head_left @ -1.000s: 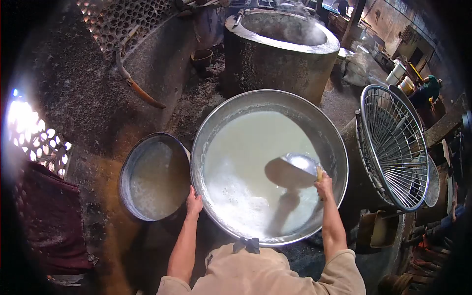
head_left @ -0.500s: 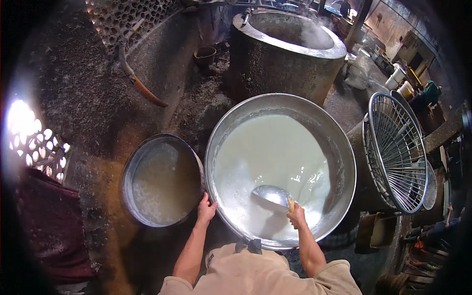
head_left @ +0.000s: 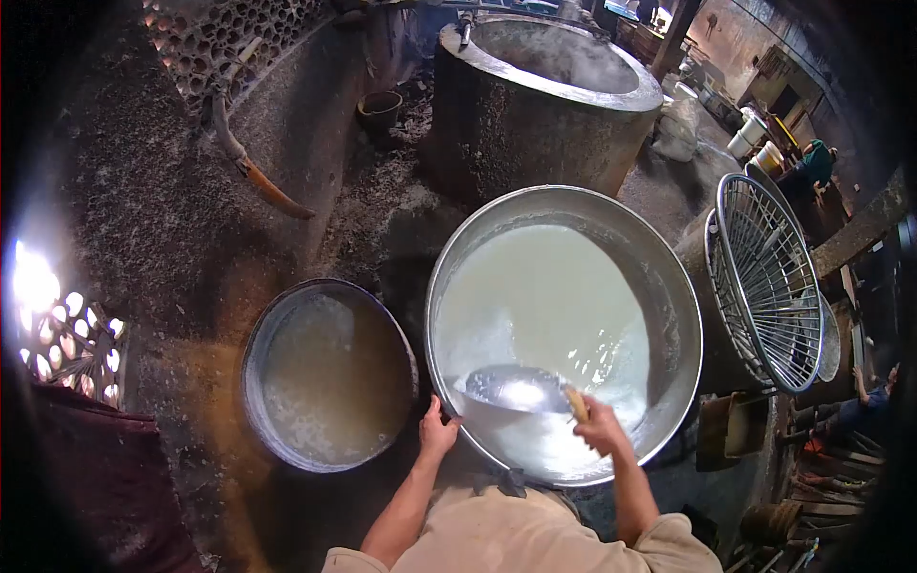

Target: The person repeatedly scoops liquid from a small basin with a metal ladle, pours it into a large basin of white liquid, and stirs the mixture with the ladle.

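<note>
A large round metal basin (head_left: 684, 286) in front of me holds milky white liquid (head_left: 544, 296). My left hand (head_left: 438, 430) grips its near left rim, with the fingers at the edge. In my right hand (head_left: 604, 428) is the wooden handle of a metal ladle (head_left: 521, 390). The ladle's wide bowl lies at the surface of the liquid, in the near part of the basin, and bright light glints off it. Foam and ripples show around the bowl. Left of my left hand stands a smaller metal tub (head_left: 250, 382) with cloudy brownish liquid.
Beyond the basin stands a steaming round vat (head_left: 535, 143) with a pale rim. A wire basket (head_left: 772, 282) leans on the right. A curved wooden-handled tool (head_left: 272, 188) rests at the left wall, above a dark red cloth (head_left: 95, 468). People sit or stand at far right.
The ladle has moved left and slightly nearer to me within the basin. My left hand stays at the rim. The whole view has shifted a little.
</note>
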A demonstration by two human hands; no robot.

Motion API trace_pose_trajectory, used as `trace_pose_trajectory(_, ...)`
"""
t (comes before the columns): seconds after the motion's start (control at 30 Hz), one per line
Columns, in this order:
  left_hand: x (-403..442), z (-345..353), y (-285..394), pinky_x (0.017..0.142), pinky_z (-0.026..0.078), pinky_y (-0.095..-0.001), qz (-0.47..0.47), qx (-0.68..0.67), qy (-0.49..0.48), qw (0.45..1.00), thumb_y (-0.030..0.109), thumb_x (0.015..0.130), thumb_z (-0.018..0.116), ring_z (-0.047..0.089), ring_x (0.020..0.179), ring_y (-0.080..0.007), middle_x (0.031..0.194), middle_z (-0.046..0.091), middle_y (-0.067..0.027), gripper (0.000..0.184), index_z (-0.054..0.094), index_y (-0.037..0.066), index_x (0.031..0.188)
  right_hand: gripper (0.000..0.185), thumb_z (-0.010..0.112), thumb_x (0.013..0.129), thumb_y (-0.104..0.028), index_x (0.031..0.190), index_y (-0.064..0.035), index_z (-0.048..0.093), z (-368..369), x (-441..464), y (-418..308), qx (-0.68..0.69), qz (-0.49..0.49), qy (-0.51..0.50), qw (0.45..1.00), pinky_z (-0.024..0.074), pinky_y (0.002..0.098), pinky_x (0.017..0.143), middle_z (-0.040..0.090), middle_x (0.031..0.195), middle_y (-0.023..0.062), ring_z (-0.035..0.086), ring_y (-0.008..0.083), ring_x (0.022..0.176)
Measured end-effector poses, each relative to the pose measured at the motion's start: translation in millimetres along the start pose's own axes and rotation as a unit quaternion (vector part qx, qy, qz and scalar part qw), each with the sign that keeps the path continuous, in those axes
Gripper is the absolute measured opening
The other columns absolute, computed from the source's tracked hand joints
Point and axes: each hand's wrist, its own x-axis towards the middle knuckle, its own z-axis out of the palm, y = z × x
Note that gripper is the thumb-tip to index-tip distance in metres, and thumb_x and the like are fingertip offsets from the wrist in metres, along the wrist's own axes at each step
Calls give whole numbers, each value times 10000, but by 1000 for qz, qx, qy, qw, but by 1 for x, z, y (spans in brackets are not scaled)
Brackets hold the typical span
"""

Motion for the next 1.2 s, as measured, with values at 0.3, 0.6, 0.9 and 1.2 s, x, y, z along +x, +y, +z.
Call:
trace_pose_trajectory(0.3,-1,-1,-3,955,422,-366,-12,20,-10,1000,174,725,715,530,1141,-335,1252,525,-209,762,343,22,1372,537,511,661,-29,1193,-95,521,12,165,-78,-222,-177,205,937,531,462,636,644,887,218,629,395,790)
trace_pose_trajectory(0.6,3,6,-10,952,422,-377,-29,13,0,999,175,722,715,532,1131,-346,1223,543,-219,786,320,44,1389,345,553,676,-57,1020,-39,583,24,192,34,-338,-136,126,923,545,429,613,650,831,203,651,346,757)
trace_pose_trajectory(0.9,13,19,-37,1016,369,-326,10,-65,0,998,117,703,723,470,1226,-279,1320,462,-230,798,313,-40,1370,345,616,654,-80,987,7,583,-8,110,130,-273,6,77,959,501,468,787,631,937,236,604,397,920)
trace_pose_trajectory(1.2,1,23,-14,1029,338,-300,-5,-88,13,996,-11,748,665,428,1255,-250,1383,396,-218,796,215,-54,1403,362,592,667,-93,1016,-2,567,-107,2,188,-265,-48,100,958,483,478,793,625,927,260,598,414,904)
